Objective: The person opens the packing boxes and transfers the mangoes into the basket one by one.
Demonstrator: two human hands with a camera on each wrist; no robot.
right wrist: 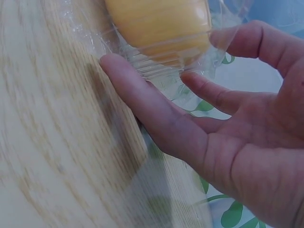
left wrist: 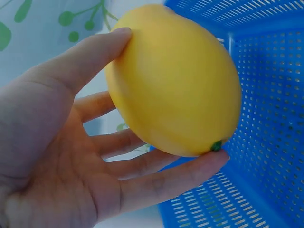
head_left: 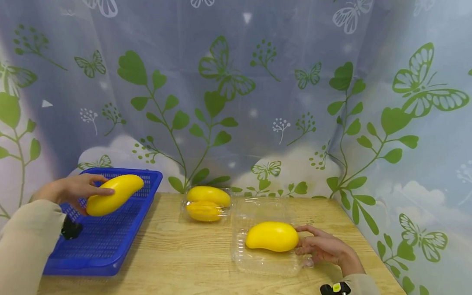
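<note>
**Held mango (head_left: 115, 195) at the left, well apart from the open clamshell (head_left: 268, 265) at the right**

In the head view, the mango is gripped by the left hand (head_left: 76, 189) over the blue basket (head_left: 92, 244), its long axis slanted from near left to far right. At the right of the wooden table (head_left: 177, 258), a second mango (head_left: 272, 236) is contained in the near half of the open clamshell, laid roughly left to right, with its right end pointed at the right hand (head_left: 328, 246). The key relation is judged to be this sideways gap: the fruit is held by the left hand, while the open clamshell is reached more closely by the right. Between them, toward the far edge, two mangoes are enclosed in a closed clamshell (head_left: 226, 214).

In the left wrist view, the held mango is clasped between the thumb and spread fingers; one fingertip is set just beside the green stem spot (left wrist: 216, 146). The basket's perforated wall is seen beyond it.

In the right wrist view, thumb and fingers are parted widely around the clamshell's side. The clear plastic appears to be touched lightly; whether any pressure is applied cannot be told.
</note>
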